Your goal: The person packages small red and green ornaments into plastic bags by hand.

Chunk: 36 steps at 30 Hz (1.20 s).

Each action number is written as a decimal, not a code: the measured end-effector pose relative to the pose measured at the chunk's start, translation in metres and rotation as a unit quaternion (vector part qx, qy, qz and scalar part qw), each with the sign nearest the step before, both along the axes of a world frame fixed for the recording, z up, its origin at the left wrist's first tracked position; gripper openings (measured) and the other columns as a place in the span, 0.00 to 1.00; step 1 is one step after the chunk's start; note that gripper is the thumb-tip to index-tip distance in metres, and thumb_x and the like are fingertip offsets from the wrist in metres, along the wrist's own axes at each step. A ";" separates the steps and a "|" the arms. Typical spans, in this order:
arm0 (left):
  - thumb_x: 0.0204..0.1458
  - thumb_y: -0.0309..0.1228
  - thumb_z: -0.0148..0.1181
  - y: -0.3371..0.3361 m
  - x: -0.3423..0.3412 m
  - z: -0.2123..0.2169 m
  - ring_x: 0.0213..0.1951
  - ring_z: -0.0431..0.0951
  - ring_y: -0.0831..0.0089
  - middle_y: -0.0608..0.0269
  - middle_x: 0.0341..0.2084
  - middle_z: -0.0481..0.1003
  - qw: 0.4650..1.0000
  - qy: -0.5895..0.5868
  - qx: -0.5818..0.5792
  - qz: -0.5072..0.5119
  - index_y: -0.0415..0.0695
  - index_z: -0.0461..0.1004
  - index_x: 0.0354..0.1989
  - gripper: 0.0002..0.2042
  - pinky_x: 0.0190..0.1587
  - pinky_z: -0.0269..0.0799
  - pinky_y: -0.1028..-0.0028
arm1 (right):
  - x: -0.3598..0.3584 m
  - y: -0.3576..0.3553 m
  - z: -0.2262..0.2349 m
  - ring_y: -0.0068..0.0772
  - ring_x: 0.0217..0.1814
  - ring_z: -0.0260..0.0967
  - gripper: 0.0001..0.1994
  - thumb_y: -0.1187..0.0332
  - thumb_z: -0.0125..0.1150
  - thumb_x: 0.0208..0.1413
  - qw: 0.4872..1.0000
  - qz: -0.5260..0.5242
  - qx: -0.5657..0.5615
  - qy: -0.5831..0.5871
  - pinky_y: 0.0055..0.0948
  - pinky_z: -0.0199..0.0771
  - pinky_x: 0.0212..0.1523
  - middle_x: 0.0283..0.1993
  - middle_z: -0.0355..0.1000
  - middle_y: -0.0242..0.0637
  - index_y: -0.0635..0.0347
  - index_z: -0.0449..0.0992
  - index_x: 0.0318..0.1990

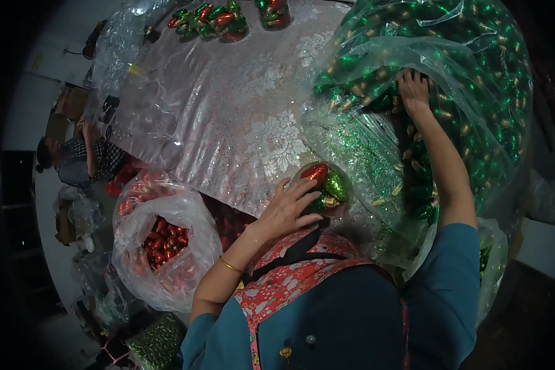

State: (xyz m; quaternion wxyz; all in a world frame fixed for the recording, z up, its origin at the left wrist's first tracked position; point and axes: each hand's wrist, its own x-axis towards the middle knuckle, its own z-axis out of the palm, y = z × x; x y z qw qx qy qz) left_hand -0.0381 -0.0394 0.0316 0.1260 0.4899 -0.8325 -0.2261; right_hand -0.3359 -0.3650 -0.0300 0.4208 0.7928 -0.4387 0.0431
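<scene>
Close to my body, a clear round container (346, 185) holds a red ornament (315, 174), a bright green ornament (334, 185) and a darker green one. My left hand (288, 205) lies against its left side with fingers spread and straight, touching but not wrapped round it. At the right sprawls a large clear plastic bag (382, 52) full of shiny green ornaments (475, 117) with gold caps. Over its opening my right arm reaches far in. There my right hand (414, 92) has its fingers bent over the bag's edge; the fingertips are partly hidden.
Filled clear containers (274, 17) of red and green ornaments stand at the table's far edge. Glitter litters the patterned tablecloth (228, 117). An open bag (129, 246) of red ornaments sits at the left, below table level. Another person (83, 154) is at far left.
</scene>
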 end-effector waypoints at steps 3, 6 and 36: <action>0.50 0.31 0.57 0.006 0.006 -0.006 0.56 0.65 0.56 0.51 0.52 0.67 0.984 0.145 -0.046 0.092 0.42 0.69 0.50 0.18 0.58 0.56 0.60 | 0.005 0.013 0.010 0.35 0.37 0.70 0.11 0.65 0.54 0.48 0.980 -0.065 0.108 -0.152 0.31 0.68 0.30 0.38 0.69 0.34 0.53 0.73 0.39; 0.51 0.28 0.54 0.003 0.004 -0.006 0.54 0.67 0.56 0.51 0.49 0.68 0.969 0.183 -0.067 0.152 0.41 0.69 0.49 0.16 0.56 0.60 0.64 | -0.022 0.048 0.015 0.32 0.28 0.71 0.07 0.66 0.55 0.52 0.933 0.019 0.124 -0.337 0.27 0.70 0.25 0.33 0.70 0.33 0.56 0.73 0.37; 0.46 0.26 0.56 -0.063 0.025 -0.044 0.47 0.68 0.50 0.45 0.44 0.67 0.962 0.264 0.022 -0.059 0.40 0.65 0.50 0.20 0.51 0.65 0.65 | 0.122 0.310 0.110 0.46 0.40 0.64 0.09 0.73 0.57 0.46 0.867 -0.011 0.341 -0.364 0.40 0.67 0.37 0.34 0.64 0.43 0.61 0.66 0.35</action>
